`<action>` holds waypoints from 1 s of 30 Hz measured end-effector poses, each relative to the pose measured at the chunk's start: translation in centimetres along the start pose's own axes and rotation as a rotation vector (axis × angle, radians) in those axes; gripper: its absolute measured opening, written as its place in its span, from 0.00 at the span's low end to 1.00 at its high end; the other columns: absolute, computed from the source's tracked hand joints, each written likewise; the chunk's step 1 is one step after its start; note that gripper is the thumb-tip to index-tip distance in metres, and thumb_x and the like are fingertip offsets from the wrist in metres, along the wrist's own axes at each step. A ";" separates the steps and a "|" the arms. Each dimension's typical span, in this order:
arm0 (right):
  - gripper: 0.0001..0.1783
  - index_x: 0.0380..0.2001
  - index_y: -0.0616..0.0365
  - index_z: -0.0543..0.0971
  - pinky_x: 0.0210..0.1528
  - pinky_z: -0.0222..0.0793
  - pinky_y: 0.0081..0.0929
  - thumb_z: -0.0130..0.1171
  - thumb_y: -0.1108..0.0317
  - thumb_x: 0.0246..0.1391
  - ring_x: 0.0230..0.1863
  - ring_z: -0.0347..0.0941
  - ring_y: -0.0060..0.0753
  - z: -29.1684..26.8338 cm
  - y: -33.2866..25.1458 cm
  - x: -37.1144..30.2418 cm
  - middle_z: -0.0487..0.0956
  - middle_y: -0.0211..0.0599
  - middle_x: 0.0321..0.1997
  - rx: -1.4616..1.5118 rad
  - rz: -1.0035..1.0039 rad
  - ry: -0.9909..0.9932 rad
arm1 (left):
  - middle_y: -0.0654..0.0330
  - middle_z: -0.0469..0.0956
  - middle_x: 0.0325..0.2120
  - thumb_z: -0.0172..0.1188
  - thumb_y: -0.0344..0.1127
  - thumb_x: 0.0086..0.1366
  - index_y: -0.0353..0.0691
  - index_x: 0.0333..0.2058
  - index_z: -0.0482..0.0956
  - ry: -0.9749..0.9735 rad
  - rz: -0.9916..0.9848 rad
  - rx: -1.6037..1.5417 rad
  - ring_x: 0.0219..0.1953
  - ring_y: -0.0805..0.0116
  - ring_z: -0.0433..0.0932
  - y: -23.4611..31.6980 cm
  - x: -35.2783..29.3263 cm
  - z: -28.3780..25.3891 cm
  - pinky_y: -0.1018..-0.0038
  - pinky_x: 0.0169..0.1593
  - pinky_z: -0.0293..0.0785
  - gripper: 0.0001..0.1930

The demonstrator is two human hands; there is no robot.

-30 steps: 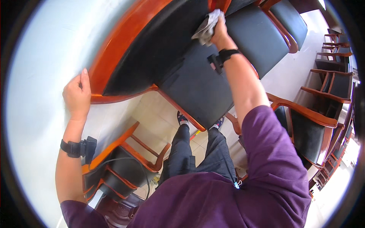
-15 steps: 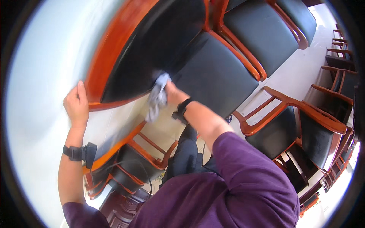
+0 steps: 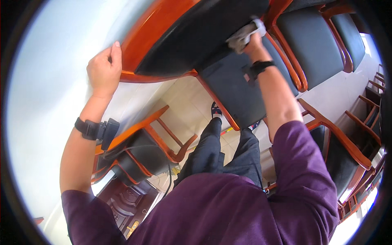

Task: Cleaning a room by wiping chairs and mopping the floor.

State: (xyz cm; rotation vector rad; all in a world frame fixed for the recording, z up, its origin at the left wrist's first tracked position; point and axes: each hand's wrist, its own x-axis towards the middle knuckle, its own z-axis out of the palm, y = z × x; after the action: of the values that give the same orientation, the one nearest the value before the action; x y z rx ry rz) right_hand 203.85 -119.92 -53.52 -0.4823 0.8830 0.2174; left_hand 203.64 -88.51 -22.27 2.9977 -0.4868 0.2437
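A chair with a reddish-brown wooden frame (image 3: pixel 152 25) stands in front of me. Its black padded backrest (image 3: pixel 183 38) faces up toward me, and its dark seat (image 3: pixel 230 83) lies beyond. My left hand (image 3: pixel 104 69) is closed at the left end of the backrest's top rail, thumb on the near side and the other fingers mostly hidden. In my right hand (image 3: pixel 256 45) is a bunched grey cloth (image 3: pixel 244 36), pressed where the far part of the backrest meets the seat. Motion blurs the cloth a little. Black bands with small devices circle both wrists.
A white wall (image 3: pixel 49 102) runs close along my left. More wooden chairs with dark seats (image 3: pixel 310 47) line up at the right, and another chair (image 3: pixel 145 149) stands behind at lower left. A dark carved door-like panel (image 3: pixel 126 204) shows at the bottom. A thin black cable (image 3: pixel 170 175) hangs near my left side.
My right hand has swept the cloth away to the right and farther along the backrest. The left hand stays on the rail. The view has shifted, showing more of my legs and a shoe.
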 end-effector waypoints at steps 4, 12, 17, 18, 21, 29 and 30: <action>0.33 0.44 0.51 0.68 0.43 0.63 0.41 0.44 0.37 0.44 0.43 0.67 0.38 4.1 13.6 -5.1 0.71 0.38 0.45 0.151 0.273 -0.057 | 0.50 0.66 0.10 0.48 0.43 0.58 0.35 0.15 0.72 0.023 -0.010 0.003 0.13 0.54 0.65 -0.4 -0.2 0.5 0.67 0.20 0.61 0.19; 0.31 0.30 0.50 0.73 0.37 0.67 0.32 0.34 0.35 0.49 0.33 0.69 0.33 17.4 20.5 -20.5 0.75 0.30 0.31 0.516 0.493 -0.091 | 0.50 0.67 0.10 0.46 0.47 0.58 0.37 0.13 0.71 0.041 -0.019 0.062 0.15 0.51 0.67 -1.2 -0.2 0.9 0.64 0.21 0.62 0.22; 0.26 0.40 0.58 0.69 0.46 0.64 0.35 0.26 0.51 0.59 0.38 0.70 0.35 22.3 12.9 -25.7 0.74 0.37 0.39 0.359 0.334 -0.321 | 0.49 0.70 0.13 0.47 0.47 0.57 0.38 0.15 0.73 -0.026 -0.026 -0.070 0.19 0.49 0.70 -1.4 0.5 0.2 0.62 0.24 0.65 0.20; 0.23 0.41 0.61 0.68 0.44 0.65 0.32 0.30 0.56 0.57 0.38 0.70 0.34 22.4 12.0 -26.1 0.73 0.38 0.38 0.352 0.271 -0.445 | 0.48 0.71 0.16 0.47 0.44 0.56 0.38 0.17 0.73 0.062 0.173 -0.097 0.22 0.47 0.70 -2.1 0.3 0.1 0.60 0.26 0.65 0.17; 0.20 0.39 0.65 0.69 0.40 0.66 0.30 0.35 0.59 0.54 0.35 0.70 0.32 21.9 8.3 -27.8 0.74 0.38 0.35 0.046 0.010 -0.415 | 0.47 0.71 0.18 0.47 0.40 0.56 0.37 0.17 0.72 0.028 0.164 -0.075 0.23 0.46 0.70 -2.9 -0.7 -0.4 0.58 0.26 0.64 0.15; 0.21 0.36 0.64 0.72 0.42 0.66 0.41 0.53 0.60 0.39 0.38 0.68 0.56 21.4 5.7 -29.1 0.61 0.61 0.50 -1.364 -1.228 -0.037 | 0.43 0.69 0.16 0.38 0.42 0.62 0.34 0.16 0.72 0.083 0.041 -0.104 0.22 0.44 0.69 -2.0 0.0 0.1 0.57 0.27 0.62 0.23; 0.22 0.37 0.61 0.72 0.40 0.68 0.40 0.55 0.60 0.37 0.37 0.69 0.55 21.9 7.0 -28.2 0.61 0.61 0.50 -1.434 -1.256 -0.094 | 0.42 0.69 0.16 0.37 0.43 0.62 0.32 0.17 0.72 0.127 -0.004 -0.211 0.22 0.44 0.69 -2.4 0.1 0.5 0.57 0.27 0.62 0.24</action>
State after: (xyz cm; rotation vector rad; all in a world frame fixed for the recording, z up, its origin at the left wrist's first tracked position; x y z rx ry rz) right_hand 198.69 -102.76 -21.86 -2.2148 0.0536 -0.3465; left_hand 204.58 -86.35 -22.96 2.7570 -0.4625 0.3565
